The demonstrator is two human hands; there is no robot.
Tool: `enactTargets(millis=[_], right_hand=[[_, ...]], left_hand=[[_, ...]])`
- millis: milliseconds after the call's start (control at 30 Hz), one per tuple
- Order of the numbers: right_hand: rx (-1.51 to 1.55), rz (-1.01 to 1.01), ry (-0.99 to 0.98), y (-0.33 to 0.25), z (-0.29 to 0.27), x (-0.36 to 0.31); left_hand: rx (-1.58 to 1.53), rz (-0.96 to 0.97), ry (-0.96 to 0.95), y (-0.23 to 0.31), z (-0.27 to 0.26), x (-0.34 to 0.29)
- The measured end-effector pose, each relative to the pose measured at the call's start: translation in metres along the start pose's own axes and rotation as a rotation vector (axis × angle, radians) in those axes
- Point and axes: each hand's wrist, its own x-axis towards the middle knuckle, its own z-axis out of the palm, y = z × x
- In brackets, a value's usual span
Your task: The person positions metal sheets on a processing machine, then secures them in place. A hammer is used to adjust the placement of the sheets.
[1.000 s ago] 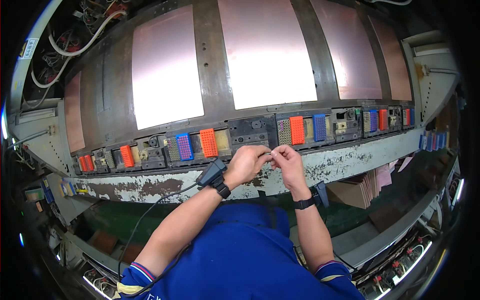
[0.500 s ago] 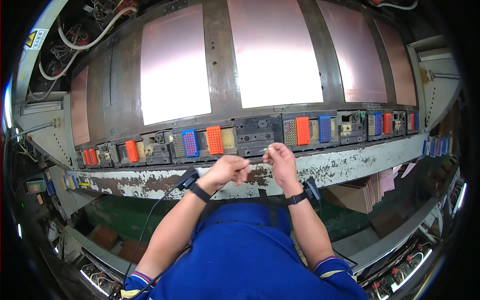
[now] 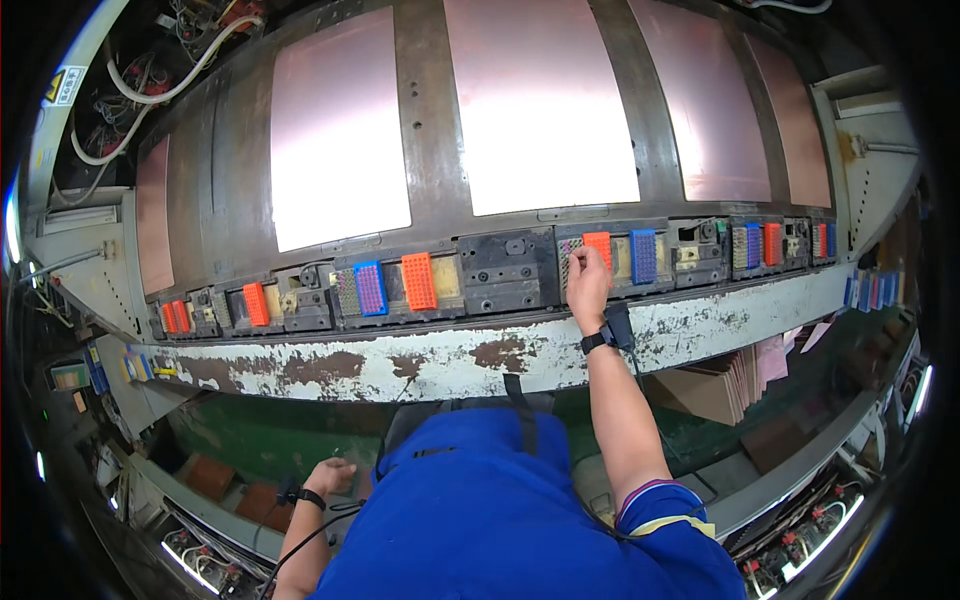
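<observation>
My right hand point(image 3: 588, 282) reaches forward to the machine's edge. Its fingertips are pinched together at a grey peg block point(image 3: 566, 262) set with rows of small pins, right beside an orange perforated block point(image 3: 598, 243). What the pinch holds, if anything, is hidden. A blue perforated block point(image 3: 643, 257) sits a little to the right. Low on the left, away from the machine, my left hand point(image 3: 332, 477) hangs beside my body. Its fingers are loosely curled, and I see nothing in them.
Pinkish metallic sheets point(image 3: 545, 110) lie across the machine bed. More orange blocks point(image 3: 419, 281) and blue blocks point(image 3: 371, 288) stand along its front edge. A chipped white beam point(image 3: 450, 360) runs below them. Brown boards point(image 3: 715, 390) lean underneath at the right.
My hands were close together before my body, the right one pinching a tiny thin piece. The right has moved forward to the grey peg block; the left has dropped down and left.
</observation>
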Motion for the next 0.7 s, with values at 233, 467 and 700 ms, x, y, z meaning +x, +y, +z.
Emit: enactTargets(millis=[233,467,700], right_hand=[[-0.083,-0.238,-0.056,-0.003,-0.003,0.0],[-0.092,0.047,-0.029,0.019,-0.002,0.011],[-0.005,0.052,-0.051,0.027,-0.05,0.031]], left_hand=[[-0.569,0.159,0.21,0.165,-0.05,-0.002],[-0.631,0.353,0.186,0.208,-0.085,0.028],[-0.625,0.332,0.256,0.257,-0.1,0.014]])
